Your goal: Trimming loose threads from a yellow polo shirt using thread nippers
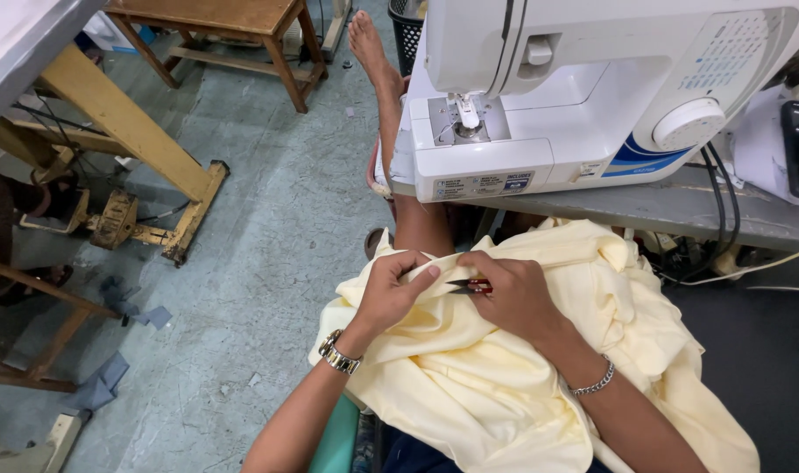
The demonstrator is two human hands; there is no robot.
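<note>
The right hand grips small red snips, their long axis lying sideways, dark tips pointing left toward the left hand. That hand's fingers pinch a fold of the yellow cloth heaped on the lap, below the sewing machine.

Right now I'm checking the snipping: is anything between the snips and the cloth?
Nothing visible: the right hand holds the snips right at the yellow cloth, which the left hand pinches beside them.
</note>
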